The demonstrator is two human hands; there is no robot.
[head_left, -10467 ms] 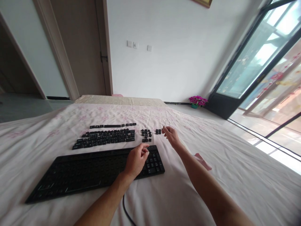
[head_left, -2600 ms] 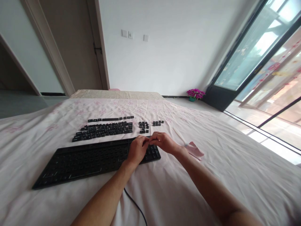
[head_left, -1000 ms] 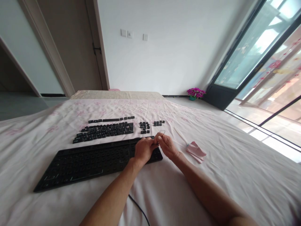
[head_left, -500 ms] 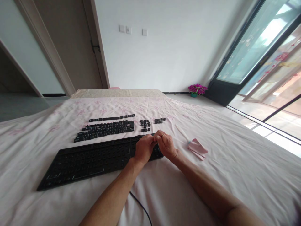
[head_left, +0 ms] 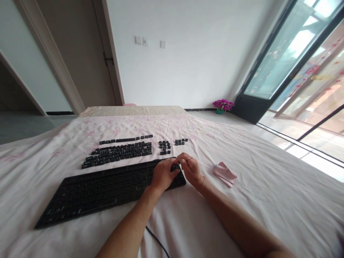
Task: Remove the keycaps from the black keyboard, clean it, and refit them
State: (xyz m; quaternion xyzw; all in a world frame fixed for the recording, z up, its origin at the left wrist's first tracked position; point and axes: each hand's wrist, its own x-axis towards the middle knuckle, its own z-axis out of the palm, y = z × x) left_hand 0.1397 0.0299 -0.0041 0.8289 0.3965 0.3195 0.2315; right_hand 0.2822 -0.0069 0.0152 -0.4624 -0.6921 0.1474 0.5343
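Hands, left [head_left: 162, 174] and right [head_left: 191, 168], meet with fingers curled over the right end of the keyboard [head_left: 107, 188]; what they grasp cannot be told.

Keyboard [head_left: 102, 188] was black; loose keycaps [head_left: 118, 152] laid out beyond it black too, legends too small to read; cable [head_left: 157, 242] black. Sheet [head_left: 242, 208] was white with faint pink floral print. Folded cloth [head_left: 225, 172] pink. Flowers [head_left: 222, 104] by window were magenta, pot green. Wall [head_left: 188, 53] white, door [head_left: 80, 53] brown
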